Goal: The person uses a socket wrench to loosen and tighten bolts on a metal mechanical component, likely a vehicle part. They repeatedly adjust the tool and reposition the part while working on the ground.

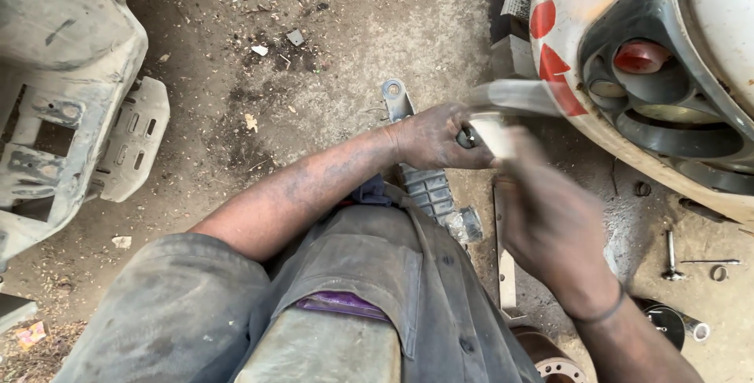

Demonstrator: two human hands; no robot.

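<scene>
My left hand [430, 138] is closed around a small dark metal part [466, 138] held above my lap. My right hand [550, 222] is shut on a pale strip-like piece [503, 108] that is blurred with motion and touches the dark part; I cannot tell what the strip is. Both hands are grimy. Under them a ribbed grey metal unit [428, 186] with a mounting eye [395, 96] lies on the dirt, partly hidden by my left wrist and my grey trousers [369, 273].
A white scooter body panel [597, 6] with red marks and a dark headlight recess stands at the right. A grey plastic fairing [71, 116] lies at the left. Bolts, a washer [719, 273] and a long pin [671, 253] sit on the dirt at right.
</scene>
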